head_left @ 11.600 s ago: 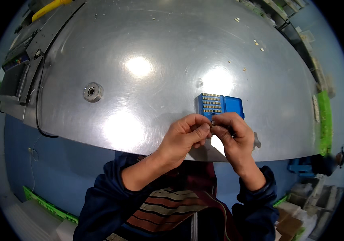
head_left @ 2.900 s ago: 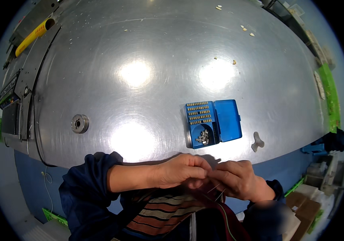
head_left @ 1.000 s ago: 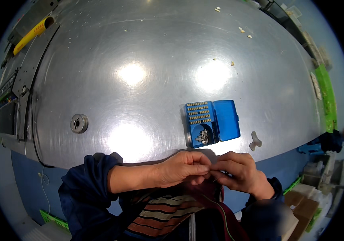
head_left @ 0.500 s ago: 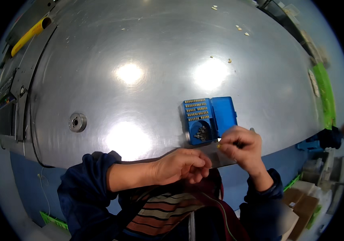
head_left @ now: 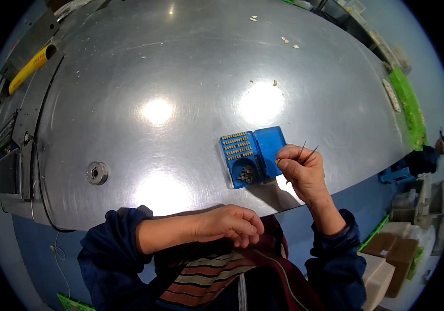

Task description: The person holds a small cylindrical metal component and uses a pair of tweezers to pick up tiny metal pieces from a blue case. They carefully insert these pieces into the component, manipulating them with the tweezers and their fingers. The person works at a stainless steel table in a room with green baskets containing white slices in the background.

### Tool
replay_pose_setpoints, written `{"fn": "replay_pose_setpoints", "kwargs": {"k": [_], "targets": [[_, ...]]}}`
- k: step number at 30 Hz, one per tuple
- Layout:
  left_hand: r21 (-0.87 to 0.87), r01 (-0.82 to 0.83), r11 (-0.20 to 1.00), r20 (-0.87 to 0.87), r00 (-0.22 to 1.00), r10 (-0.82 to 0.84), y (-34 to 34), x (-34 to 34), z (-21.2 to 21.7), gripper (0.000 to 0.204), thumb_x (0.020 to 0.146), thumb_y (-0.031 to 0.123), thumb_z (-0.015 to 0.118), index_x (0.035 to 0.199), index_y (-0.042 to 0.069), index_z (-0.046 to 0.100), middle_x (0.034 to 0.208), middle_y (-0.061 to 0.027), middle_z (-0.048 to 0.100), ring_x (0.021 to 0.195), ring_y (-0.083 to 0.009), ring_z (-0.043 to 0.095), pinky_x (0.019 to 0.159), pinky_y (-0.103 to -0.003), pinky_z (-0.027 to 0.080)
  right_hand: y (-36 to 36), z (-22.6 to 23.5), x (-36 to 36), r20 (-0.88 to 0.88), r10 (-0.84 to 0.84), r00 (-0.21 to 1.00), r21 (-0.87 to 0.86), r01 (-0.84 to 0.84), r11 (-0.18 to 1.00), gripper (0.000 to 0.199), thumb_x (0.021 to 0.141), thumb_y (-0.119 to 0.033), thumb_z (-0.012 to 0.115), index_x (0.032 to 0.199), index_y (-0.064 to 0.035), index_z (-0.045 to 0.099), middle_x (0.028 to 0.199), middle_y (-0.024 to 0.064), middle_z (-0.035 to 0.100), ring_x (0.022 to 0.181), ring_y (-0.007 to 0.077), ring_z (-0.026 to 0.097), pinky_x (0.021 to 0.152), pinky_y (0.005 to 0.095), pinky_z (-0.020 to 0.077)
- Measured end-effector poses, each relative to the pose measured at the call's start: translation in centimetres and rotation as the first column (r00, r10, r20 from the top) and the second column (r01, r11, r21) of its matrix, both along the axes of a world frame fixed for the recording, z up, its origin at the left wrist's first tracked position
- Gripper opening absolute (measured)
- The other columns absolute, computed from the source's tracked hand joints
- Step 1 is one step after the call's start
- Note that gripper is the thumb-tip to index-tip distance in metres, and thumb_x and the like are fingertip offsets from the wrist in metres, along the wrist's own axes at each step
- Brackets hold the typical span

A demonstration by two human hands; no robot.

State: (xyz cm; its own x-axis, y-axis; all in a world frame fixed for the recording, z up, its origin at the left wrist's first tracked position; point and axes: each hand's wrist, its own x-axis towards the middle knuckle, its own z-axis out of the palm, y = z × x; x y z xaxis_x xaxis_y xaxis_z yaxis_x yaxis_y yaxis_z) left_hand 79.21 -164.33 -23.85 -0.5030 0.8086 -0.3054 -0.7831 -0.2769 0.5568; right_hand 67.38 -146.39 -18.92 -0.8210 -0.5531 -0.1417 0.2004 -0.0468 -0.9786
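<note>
My right hand (head_left: 304, 173) is closed, with thin dark tweezers (head_left: 311, 154) held against the palm and their two points sticking out apart. Between its thumb and forefinger a tiny yellow piece (head_left: 277, 161) is pinched; its kind is too small to tell. The hand is over the right edge of an open blue case's lid (head_left: 269, 145). Rows of small brass-coloured pieces (head_left: 237, 146) fill the case's upper part, and a round hollow below holds loose grey metal pieces (head_left: 245, 175). My left hand (head_left: 229, 224) hangs loosely curled at the table's front edge, fingers slightly apart, nothing visible in it.
A round metal part with a centre hole (head_left: 97, 173) stands on the steel table (head_left: 196, 129) at left. Several pale crumbs (head_left: 285, 40) lie at the far side. A yellow tube (head_left: 31, 68) is at far left, a green strip (head_left: 407, 106) along the right edge.
My right hand has turned and risen a little leftward, so the tweezers' points now show. My left hand stays much the same. The whole view has shifted slightly.
</note>
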Motion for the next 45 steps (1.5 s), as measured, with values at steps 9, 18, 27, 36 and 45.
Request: {"fn": "replay_pose_setpoints", "kwargs": {"k": [9, 18, 27, 36, 45], "targets": [[-0.002, 0.003, 1.000, -0.044, 0.999, -0.003, 0.2, 0.3, -0.3, 0.026, 0.084, 0.016, 0.054, 0.103, -0.002, 0.054, 0.091, -0.0094, 0.059, 0.075, -0.0115, 0.057, 0.066, -0.021, 0.047, -1.1, 0.0, -0.2, -0.157, 0.008, 0.988, 0.125, 0.011, 0.992, 0.006, 0.079, 0.001, 0.063, 0.084, 0.0012, 0.065, 0.076, -0.0014, 0.059, 0.068, 0.0044, 0.051, 0.063, 0.0181, 0.0415], [-0.046, -0.076, 0.996, -0.146, 0.987, 0.069, -0.2, 0.1, 0.5, 0.021, 0.087, 0.016, 0.054, 0.101, 0.000, 0.056, 0.083, -0.0075, 0.061, 0.066, -0.0100, 0.057, 0.058, -0.020, 0.045, -2.3, 1.1, -0.1, -0.171, 0.078, 0.982, 0.202, -0.043, 0.978, 0.006, 0.079, -0.003, 0.065, 0.084, 0.0012, 0.065, 0.076, -0.0014, 0.059, 0.068, 0.0041, 0.050, 0.062, 0.0184, 0.0411], [0.008, -0.635, 0.773, -0.120, 0.766, 0.631, -1.6, -1.5, 4.3, 0.034, 0.092, 0.033, 0.052, 0.104, 0.001, 0.052, 0.087, -0.0060, 0.051, 0.057, -0.0090, 0.047, 0.046, -0.019, 0.033, -1.8, 3.2, 1.1, -0.466, 0.215, 0.858, 0.266, -0.096, 0.959, 0.003, 0.077, 0.000, 0.064, 0.081, 0.0002, 0.065, 0.074, 0.0026, 0.058, 0.066, 0.0081, 0.052, 0.058, 0.0217, 0.0406], [0.063, -0.643, 0.763, -0.124, 0.754, 0.645, -1.2, -2.0, 4.3, 0.021, 0.089, 0.027, 0.057, 0.093, 0.007, 0.052, 0.082, -0.0003, 0.052, 0.060, -0.0055, 0.042, 0.050, -0.017, 0.030, -2.8, 4.3, 1.9, -0.666, 0.289, 0.688, 0.330, -0.076, 0.941, 0.011, 0.078, -0.001, 0.065, 0.088, -0.0005, 0.064, 0.076, 0.0040, 0.059, 0.065, 0.0091, 0.054, 0.057, 0.0227, 0.0426], [0.306, -0.609, 0.732, -0.215, 0.705, 0.676, -3.6, -4.5, 2.5, 0.020, 0.089, 0.027, 0.057, 0.094, 0.008, 0.051, 0.081, -0.0006, 0.052, 0.062, -0.0070, 0.044, 0.050, -0.017, 0.033, -1.1, 2.4, 4.4, -0.357, -0.147, 0.922, 0.122, 0.203, 0.972, 0.023, 0.079, 0.000, 0.065, 0.101, 0.0053, 0.059, 0.084, 0.0050, 0.061, 0.075, 0.0083, 0.056, 0.068, 0.0197, 0.0458]]}}
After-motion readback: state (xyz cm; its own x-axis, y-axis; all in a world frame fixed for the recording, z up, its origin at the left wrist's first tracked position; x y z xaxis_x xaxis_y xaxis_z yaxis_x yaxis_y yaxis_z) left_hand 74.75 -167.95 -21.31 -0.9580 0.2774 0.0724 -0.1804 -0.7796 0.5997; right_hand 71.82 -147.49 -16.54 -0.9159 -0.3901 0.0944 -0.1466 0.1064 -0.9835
